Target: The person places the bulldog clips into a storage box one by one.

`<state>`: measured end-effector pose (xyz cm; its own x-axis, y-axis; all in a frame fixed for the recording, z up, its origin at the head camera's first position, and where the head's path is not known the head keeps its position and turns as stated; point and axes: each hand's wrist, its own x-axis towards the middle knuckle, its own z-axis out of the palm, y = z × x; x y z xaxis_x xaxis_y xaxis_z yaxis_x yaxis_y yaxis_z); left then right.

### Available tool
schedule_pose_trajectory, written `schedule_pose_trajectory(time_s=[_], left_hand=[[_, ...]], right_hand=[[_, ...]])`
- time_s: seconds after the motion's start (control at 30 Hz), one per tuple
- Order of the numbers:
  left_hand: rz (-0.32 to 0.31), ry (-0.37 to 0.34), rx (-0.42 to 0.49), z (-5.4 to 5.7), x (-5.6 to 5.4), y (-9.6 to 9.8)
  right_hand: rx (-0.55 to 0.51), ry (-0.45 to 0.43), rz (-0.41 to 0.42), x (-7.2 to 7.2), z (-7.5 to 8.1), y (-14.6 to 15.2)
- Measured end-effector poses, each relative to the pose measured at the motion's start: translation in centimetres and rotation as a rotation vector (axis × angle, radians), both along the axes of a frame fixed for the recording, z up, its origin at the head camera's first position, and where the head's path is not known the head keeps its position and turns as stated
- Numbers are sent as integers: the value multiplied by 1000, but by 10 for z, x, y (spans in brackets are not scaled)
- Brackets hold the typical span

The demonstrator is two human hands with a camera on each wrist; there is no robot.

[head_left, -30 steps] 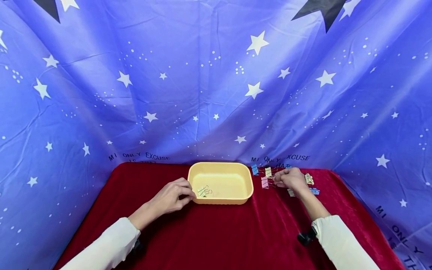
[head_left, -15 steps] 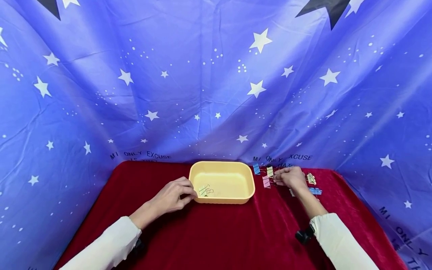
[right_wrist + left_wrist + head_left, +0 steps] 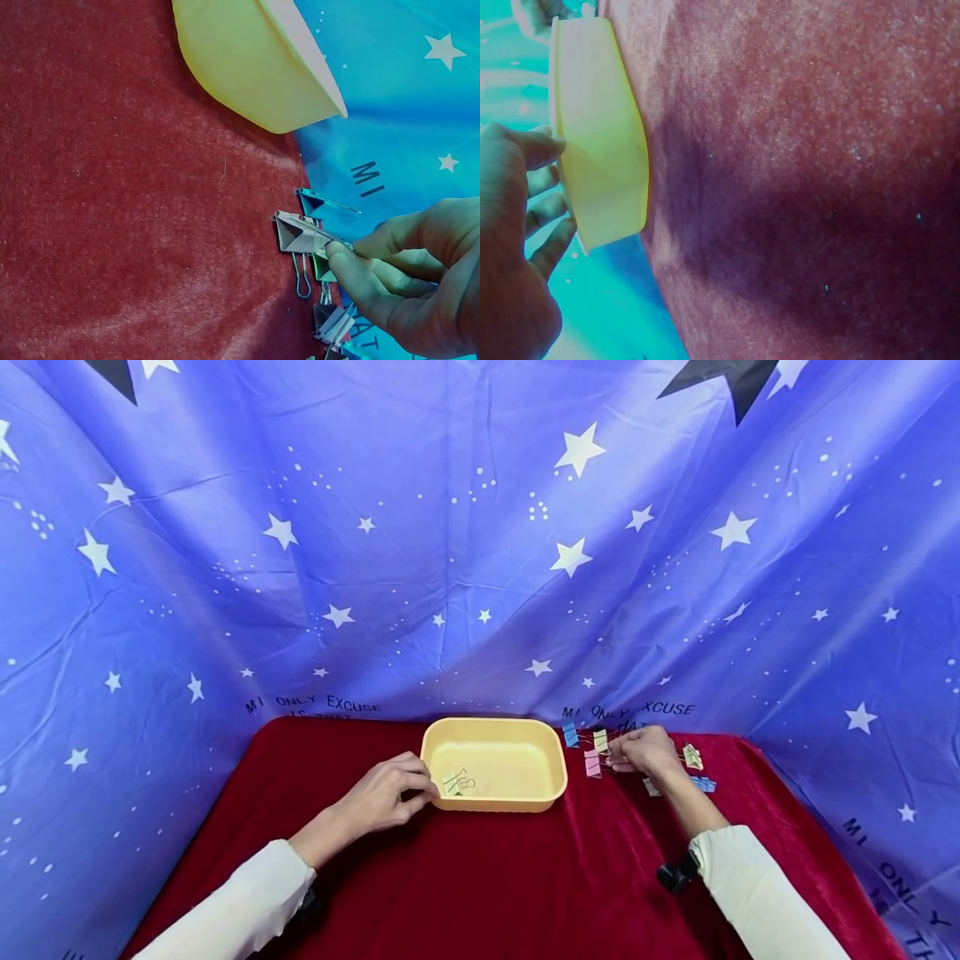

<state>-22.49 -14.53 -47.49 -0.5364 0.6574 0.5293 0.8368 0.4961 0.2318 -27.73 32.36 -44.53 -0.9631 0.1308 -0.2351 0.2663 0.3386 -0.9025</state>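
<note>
My left hand [image 3: 384, 793] holds the near left corner of a yellow plastic tub [image 3: 495, 806], its fingers and thumb at the rim [image 3: 558, 97]. Inside the tub lies a pale yellow-green binder clip [image 3: 453, 785]. To the tub's right, my right hand [image 3: 648, 752] pinches a wire handle of a pink binder clip [image 3: 298, 234] between thumb and fingertip. That clip looks to be at the cloth, its other handle hanging loose. Close by are a blue binder clip [image 3: 572, 735] and a yellow one [image 3: 601, 741]. My right hand partly hides the clips behind it.
More binder clips lie right of my right hand, among them a pale yellow one [image 3: 692, 757] and a blue one [image 3: 702, 784]. Red velvety cloth [image 3: 480, 885] covers the table. A blue star-printed curtain [image 3: 450, 568] stands along the back and both sides.
The head view has shifted slightly. My right hand has dipped a little at the pink binder clip, while my left hand stays at the tub's corner.
</note>
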Motion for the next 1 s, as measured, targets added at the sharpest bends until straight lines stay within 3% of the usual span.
schedule_pose_trajectory(time_s=[0.37,0.67,1.0], left_hand=[[1,-26,-16,0,0,0],[-9,-39,-18,2,1,-1],[-1,-2,-12,0,0,0]], right_hand=[[17,-13,36,2,12,2],[-40,-25,52,-1,25,1],[-71,-24,50,0,40,-6]])
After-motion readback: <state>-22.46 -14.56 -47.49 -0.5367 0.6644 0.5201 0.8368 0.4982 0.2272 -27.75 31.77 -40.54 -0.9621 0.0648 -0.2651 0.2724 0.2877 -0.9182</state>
